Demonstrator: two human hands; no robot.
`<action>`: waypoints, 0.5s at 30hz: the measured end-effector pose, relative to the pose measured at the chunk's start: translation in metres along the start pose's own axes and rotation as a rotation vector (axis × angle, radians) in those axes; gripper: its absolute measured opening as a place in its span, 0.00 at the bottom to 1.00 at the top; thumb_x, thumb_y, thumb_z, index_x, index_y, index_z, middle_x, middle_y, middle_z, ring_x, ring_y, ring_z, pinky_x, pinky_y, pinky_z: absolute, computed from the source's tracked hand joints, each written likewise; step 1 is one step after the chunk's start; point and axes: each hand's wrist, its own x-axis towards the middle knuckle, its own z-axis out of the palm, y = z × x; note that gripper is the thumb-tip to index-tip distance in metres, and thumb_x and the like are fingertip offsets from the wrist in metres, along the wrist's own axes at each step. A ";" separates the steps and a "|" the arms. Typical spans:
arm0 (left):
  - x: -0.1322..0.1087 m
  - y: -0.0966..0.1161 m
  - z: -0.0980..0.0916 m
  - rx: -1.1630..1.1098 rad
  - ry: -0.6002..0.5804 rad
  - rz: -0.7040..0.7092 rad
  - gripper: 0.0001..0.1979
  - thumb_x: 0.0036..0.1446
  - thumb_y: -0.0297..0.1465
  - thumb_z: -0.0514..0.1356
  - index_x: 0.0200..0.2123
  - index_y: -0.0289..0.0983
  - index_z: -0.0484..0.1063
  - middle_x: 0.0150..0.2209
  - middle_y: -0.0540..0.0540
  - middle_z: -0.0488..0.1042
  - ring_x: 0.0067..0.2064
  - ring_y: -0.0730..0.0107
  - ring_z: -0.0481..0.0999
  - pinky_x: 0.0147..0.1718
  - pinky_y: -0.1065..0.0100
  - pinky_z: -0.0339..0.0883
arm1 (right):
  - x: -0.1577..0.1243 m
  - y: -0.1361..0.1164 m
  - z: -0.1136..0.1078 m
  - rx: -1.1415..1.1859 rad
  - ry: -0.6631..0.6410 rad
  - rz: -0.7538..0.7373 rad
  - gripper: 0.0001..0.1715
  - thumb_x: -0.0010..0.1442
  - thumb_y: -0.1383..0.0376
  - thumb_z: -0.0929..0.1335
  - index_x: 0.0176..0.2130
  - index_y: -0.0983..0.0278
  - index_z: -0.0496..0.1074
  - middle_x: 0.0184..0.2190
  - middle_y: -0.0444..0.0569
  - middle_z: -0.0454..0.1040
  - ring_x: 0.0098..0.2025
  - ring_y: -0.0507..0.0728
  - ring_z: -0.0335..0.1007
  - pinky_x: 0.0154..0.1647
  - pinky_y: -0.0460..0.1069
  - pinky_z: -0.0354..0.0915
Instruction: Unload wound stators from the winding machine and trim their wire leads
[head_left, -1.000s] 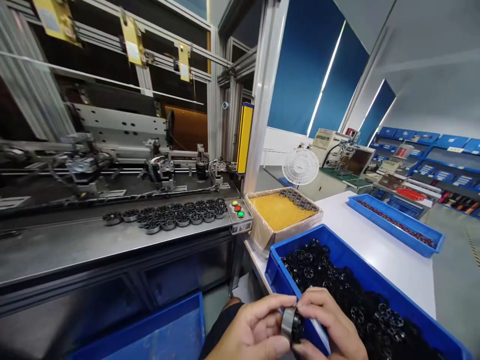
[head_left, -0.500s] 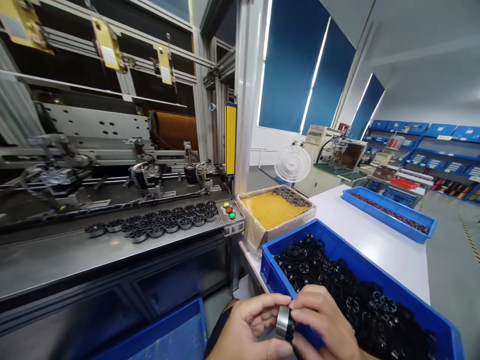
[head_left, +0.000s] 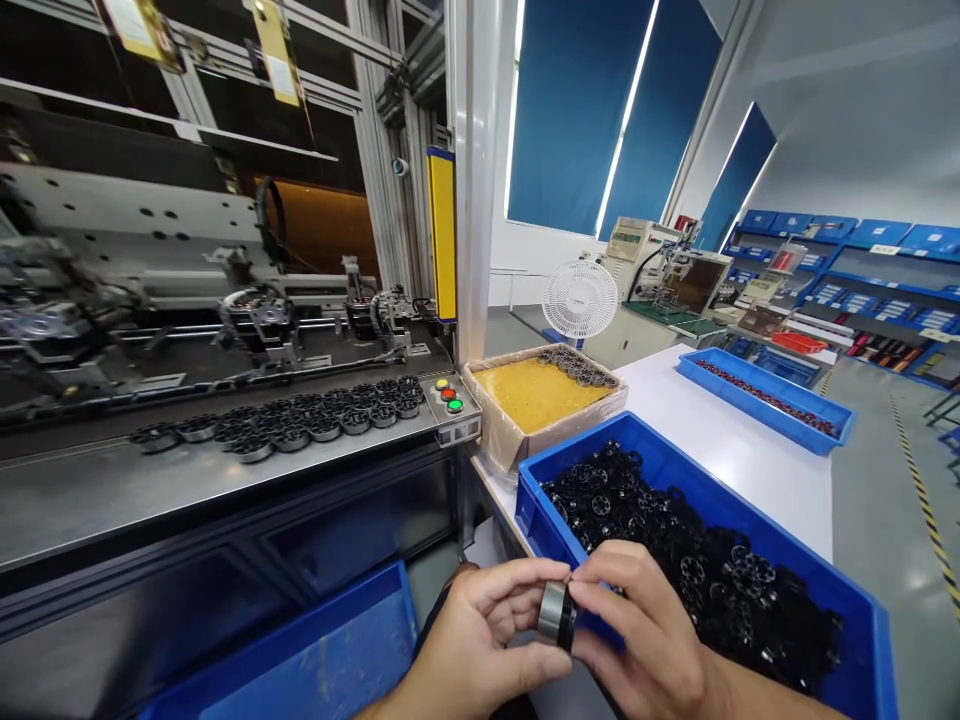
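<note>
A short metal ring with a black part on its right side (head_left: pixel 553 612) is held between both hands at the bottom centre. My left hand (head_left: pixel 480 635) curls round the silver side, thumb below and index finger above. On the black side, the fingertips of my right hand (head_left: pixel 641 620) pinch the piece. Just beyond my right hand stands a blue bin (head_left: pixel 772 510) heaped with black plastic parts (head_left: pixel 667 540). Fingers partly hide the ring's faces.
Rows of round black-and-metal parts (head_left: pixel 307 418) lie on the machine's steel ledge, beside a button box (head_left: pixel 452 405). Behind the bin, a plastic-lined box (head_left: pixel 510 440) holds similar rings. A long blue tray (head_left: pixel 765 400) sits on the white table, and another blue bin (head_left: pixel 300 650) is low at left.
The view has turned slightly right and down, so the machine and bins sit further left and higher. Both hands still hold the ring; the black part now shows more clearly against its edge.
</note>
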 end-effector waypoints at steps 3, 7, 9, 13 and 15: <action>0.001 -0.003 -0.004 -0.018 -0.028 -0.009 0.27 0.40 0.31 0.76 0.46 0.35 0.77 0.41 0.40 0.83 0.46 0.56 0.82 0.49 0.60 0.73 | -0.001 0.002 0.002 -0.001 0.014 -0.023 0.22 0.60 0.79 0.65 0.54 0.73 0.67 0.42 0.59 0.72 0.44 0.60 0.68 0.42 0.56 0.74; 0.002 -0.005 -0.007 -0.040 -0.034 -0.015 0.27 0.39 0.30 0.77 0.46 0.35 0.77 0.41 0.40 0.84 0.44 0.60 0.82 0.47 0.64 0.74 | -0.001 0.002 0.004 -0.014 0.016 -0.016 0.24 0.62 0.78 0.65 0.57 0.69 0.65 0.40 0.58 0.74 0.42 0.60 0.71 0.40 0.56 0.75; 0.002 -0.005 -0.008 -0.048 -0.026 -0.033 0.28 0.38 0.30 0.77 0.45 0.35 0.78 0.41 0.40 0.84 0.43 0.61 0.82 0.47 0.63 0.74 | -0.001 0.003 0.003 -0.026 0.002 -0.015 0.23 0.62 0.77 0.65 0.56 0.69 0.66 0.39 0.58 0.75 0.41 0.60 0.72 0.39 0.56 0.75; 0.002 -0.005 -0.009 -0.040 -0.017 -0.061 0.29 0.36 0.31 0.78 0.45 0.36 0.79 0.39 0.41 0.84 0.41 0.61 0.83 0.46 0.63 0.74 | 0.001 0.005 0.001 -0.052 -0.013 -0.066 0.19 0.63 0.76 0.65 0.53 0.71 0.68 0.39 0.59 0.75 0.41 0.60 0.71 0.38 0.55 0.75; 0.001 -0.005 -0.008 -0.030 -0.006 -0.071 0.29 0.34 0.33 0.79 0.44 0.36 0.80 0.38 0.42 0.84 0.41 0.60 0.83 0.45 0.62 0.74 | 0.003 0.004 -0.001 -0.063 -0.024 -0.076 0.18 0.63 0.75 0.65 0.53 0.71 0.68 0.38 0.59 0.75 0.40 0.60 0.71 0.38 0.55 0.74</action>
